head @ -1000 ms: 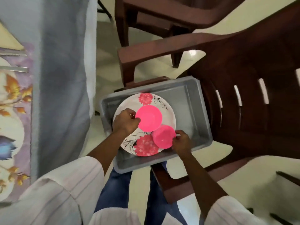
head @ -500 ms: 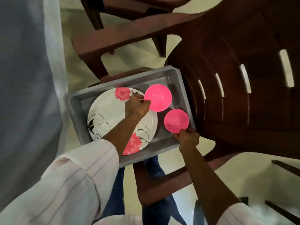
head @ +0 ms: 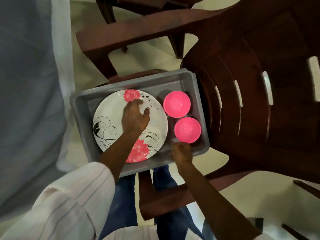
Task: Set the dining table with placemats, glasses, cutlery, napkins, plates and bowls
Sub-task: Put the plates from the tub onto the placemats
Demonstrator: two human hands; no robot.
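Left hand (head: 135,116) hangs over the white plate (head: 110,116) at the centre of the frame, fingers loose and apart, their tips near the pink flower printed at its upper edge. I cannot tell whether they touch it. The plate lies flat in the left part of a grey tray (head: 81,108) and also bears black scrolls and a second pink flower at its lower edge. Right hand (head: 181,153) is at the near rim of the lower pink bowl (head: 187,129), fingers bent and too blurred to tell whether they pinch it. An upper pink bowl (head: 176,103) stands upright just above it, both right of the plate. The tray rests on a brown chair (head: 251,110). A blue-grey cloth (head: 31,84) fills the left of the frame.
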